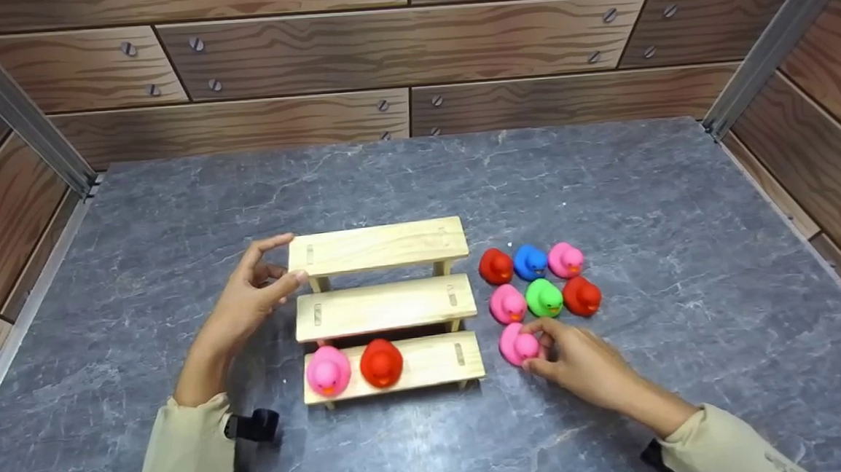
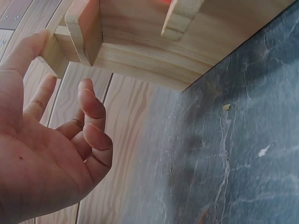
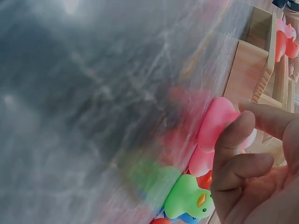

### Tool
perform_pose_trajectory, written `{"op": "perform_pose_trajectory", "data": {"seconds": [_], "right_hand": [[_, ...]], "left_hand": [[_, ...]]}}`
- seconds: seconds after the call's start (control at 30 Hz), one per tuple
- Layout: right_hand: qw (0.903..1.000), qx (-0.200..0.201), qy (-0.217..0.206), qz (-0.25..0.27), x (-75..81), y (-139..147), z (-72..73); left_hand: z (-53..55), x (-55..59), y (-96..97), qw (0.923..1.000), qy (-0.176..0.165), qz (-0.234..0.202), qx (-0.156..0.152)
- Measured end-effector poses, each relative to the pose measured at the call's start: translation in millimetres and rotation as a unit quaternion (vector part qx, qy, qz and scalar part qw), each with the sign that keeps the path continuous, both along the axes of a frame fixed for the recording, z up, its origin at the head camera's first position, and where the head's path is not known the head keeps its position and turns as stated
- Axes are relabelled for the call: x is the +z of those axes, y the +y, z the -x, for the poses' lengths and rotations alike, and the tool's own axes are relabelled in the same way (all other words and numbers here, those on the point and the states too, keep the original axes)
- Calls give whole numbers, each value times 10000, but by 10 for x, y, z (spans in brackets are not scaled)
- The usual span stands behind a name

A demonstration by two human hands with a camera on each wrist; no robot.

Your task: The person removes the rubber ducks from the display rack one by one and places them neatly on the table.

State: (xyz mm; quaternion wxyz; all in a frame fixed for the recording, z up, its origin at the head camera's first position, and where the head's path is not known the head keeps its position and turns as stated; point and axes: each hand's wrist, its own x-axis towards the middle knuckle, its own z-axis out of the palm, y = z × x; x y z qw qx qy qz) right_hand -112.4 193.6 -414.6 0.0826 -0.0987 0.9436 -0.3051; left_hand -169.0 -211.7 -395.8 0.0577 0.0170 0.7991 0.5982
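A three-tier wooden step stand (image 1: 384, 305) stands on the grey table, pictured side-on in the left wrist view. My left hand (image 1: 249, 294) grips the left end of its top tier between thumb and index finger, the other fingers curled below. On the lowest tier sit a pink rubber duck (image 1: 328, 371) and a red rubber duck (image 1: 381, 363). To the right of the stand, my right hand (image 1: 581, 361) pinches another pink rubber duck (image 1: 517, 345) between thumb and fingers. This duck is at the near end of a cluster, beside a pink duck (image 1: 507, 304).
Behind the held duck are a green duck (image 1: 544, 298), a red duck (image 1: 582, 296), a second red duck (image 1: 496, 266), a blue duck (image 1: 530, 262) and a pink duck (image 1: 566, 260). Wood-patterned panels (image 1: 402, 47) wall the grey marbled table (image 1: 645, 200) at the back and sides.
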Motion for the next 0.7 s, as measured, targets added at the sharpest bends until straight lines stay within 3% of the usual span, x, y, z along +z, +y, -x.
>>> {"op": "perform_pose_trajectory", "data": {"seconds": [0.3, 0.7], "right_hand": [[9995, 199, 57, 248, 36, 89, 7], [9892, 256, -227, 1422, 199, 96, -55]], "left_hand": [[6, 31, 5, 9999, -73, -94, -63], [-4, 9, -9, 9999, -70, 107, -98]]}}
